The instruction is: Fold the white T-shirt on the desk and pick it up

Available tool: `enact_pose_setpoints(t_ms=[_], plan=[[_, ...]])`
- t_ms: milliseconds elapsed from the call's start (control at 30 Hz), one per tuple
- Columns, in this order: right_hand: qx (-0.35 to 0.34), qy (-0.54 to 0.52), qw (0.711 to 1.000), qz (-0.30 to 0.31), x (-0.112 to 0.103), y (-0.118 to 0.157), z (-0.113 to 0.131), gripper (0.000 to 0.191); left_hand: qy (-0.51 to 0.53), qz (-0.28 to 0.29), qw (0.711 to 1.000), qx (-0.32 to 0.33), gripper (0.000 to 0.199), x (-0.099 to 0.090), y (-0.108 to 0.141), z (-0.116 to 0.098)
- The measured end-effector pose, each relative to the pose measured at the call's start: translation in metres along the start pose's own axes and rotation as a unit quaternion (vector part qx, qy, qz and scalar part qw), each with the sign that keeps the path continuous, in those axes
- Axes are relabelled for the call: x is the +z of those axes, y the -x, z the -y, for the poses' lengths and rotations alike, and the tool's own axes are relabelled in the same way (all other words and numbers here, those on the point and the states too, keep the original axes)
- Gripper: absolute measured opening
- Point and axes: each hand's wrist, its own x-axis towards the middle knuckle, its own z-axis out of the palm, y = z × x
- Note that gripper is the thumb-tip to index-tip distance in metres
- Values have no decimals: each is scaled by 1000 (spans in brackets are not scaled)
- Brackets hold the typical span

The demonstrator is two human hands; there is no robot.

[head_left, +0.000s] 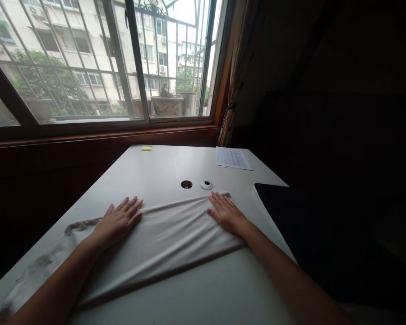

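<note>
A pale, light-coloured cloth garment (169,239) lies stretched across the white table, with creases running lengthwise between my hands. My left hand (119,221) rests flat on its left part, fingers spread and pointing away from me. Near the right end, my right hand (226,212) presses flat on the fabric close to its far edge, fingers extended. To the left of my left hand the cloth is bunched and wrinkled, and my left forearm hides part of it. What kind of garment it is, I cannot tell.
Beyond the cloth, the white table (162,174) has a round cable hole (186,184) with a round cover (206,185) beside it. Printed papers (234,158) and a yellow sticky note (146,148) lie near the far edge. A dark object (274,203) borders the right side. A barred window stands behind.
</note>
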Motion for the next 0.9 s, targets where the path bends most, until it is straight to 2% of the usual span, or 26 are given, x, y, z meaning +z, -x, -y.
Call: enact_pose_setpoints(t_ms=[100,200,333,433,500,567,700,767,900], plan=[[7,21,1000,3,-1,-1,-4,78,20,29,999,-30,62,-5,0,21],[14,41,999,0,-1,1,-13,78,40,39,997,-62,69,-10,7,54],[24,60,998,-7,1,9,-36,77,89,7,995,-49,85,-14,20,107],[25,72,997,-12,1,17,-57,75,120,-18,992,-29,78,-20,26,129],[23,75,997,-11,-1,21,-68,74,142,-16,990,-11,65,-25,27,127],[24,74,997,-10,-2,24,-76,74,164,-14,986,7,53,-31,26,116],[23,71,997,-12,-3,25,-83,74,194,-34,980,32,44,-38,23,95],[20,70,997,-12,-3,24,-84,73,205,-40,977,37,43,-39,23,94],[18,71,997,-12,-2,23,-86,74,190,-44,980,26,41,-36,24,107]])
